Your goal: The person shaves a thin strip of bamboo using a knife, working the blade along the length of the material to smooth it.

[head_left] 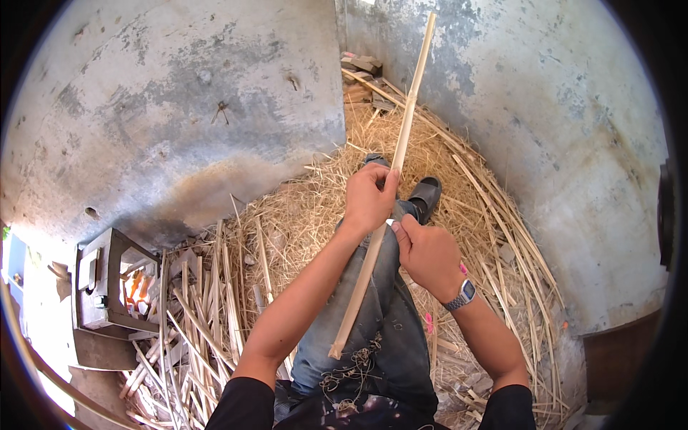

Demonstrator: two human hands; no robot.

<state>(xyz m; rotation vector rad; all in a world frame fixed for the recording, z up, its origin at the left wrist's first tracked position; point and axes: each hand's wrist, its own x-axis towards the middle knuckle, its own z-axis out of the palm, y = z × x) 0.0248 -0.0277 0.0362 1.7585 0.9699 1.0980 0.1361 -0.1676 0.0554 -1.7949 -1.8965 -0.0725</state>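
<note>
- Left hand (369, 197), forearm reaching forward, fingers curled shut in a grip.
- Right hand (428, 252), just below and beside it, fist closed, wrist bent inward.

One long bamboo strip (387, 183), gripped by two hands: left hand (369, 197) above, right hand (428, 254) just below. One wristwatch (461, 294) on the right wrist. One dark sandal (425, 196) just beyond the fingers (393, 179). One small wooden stool (107, 287) well off to the left. Cut bamboo strips (193, 315) heaped left of the fingers: too many to count.
</note>
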